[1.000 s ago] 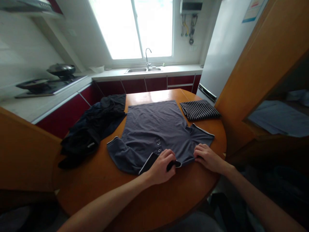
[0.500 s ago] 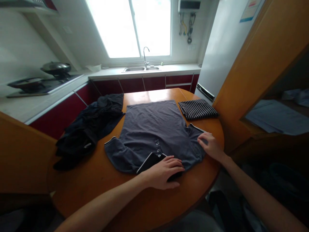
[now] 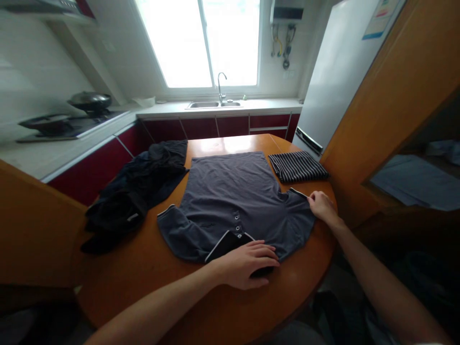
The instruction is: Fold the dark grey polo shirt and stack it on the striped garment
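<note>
A grey polo shirt lies spread on the wooden table, its hem toward the window and its dark, white-edged collar toward me. My left hand rests on the collar, palm down with fingers stretched out. At the right sleeve, my right hand has its fingers closed on the white-trimmed cuff edge. The sleeve on the left lies flat and slightly puckered. Several buttons run down the placket above the collar.
A heap of dark clothes covers the table's left side. A folded striped cloth lies at the far right, near the fridge. Beyond the table are a sink and a stove with a lidded pan.
My right hand has moved outward to the right, drawing the sleeve straighter and flatter. My left hand stays on the collar. The whole view has shifted slightly.
</note>
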A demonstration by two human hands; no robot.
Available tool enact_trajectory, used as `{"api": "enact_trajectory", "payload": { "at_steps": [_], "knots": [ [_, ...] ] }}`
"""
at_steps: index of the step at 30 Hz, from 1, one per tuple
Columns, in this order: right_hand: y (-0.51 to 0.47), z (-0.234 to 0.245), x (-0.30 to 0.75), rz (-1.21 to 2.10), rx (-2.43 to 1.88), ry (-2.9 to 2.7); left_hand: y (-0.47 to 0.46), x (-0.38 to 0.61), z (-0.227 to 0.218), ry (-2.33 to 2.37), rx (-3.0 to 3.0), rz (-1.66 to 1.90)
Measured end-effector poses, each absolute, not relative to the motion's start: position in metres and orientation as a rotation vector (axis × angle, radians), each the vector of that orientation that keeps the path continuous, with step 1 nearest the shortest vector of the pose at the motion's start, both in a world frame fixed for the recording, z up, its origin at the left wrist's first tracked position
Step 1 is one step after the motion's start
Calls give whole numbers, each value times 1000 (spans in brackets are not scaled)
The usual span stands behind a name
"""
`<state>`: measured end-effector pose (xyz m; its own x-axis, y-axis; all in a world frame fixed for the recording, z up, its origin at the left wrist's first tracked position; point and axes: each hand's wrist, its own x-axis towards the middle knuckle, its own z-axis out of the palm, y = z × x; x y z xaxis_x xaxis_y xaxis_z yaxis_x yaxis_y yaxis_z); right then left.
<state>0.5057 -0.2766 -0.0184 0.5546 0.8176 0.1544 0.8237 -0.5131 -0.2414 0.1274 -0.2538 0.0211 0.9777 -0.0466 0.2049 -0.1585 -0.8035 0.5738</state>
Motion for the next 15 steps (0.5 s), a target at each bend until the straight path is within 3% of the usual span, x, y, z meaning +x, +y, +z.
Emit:
{"api": "enact_trajectory", "payload": {
  "at_steps": [3,8,12,15],
  "knots": [
    [-282,-14,501,-31,-2617,-1381,-257,127,24,-147,2483,229],
    [-276,0,469,-317,-2486,-1464,-242,118,58,-83,2460,257],
    [-251,11,422,-149,-2178,-1660,-188,79,83,512,2478,569],
    [-230,17,378,25,-1919,-1837,-145,21,76,1214,2414,744]
  ]
}}
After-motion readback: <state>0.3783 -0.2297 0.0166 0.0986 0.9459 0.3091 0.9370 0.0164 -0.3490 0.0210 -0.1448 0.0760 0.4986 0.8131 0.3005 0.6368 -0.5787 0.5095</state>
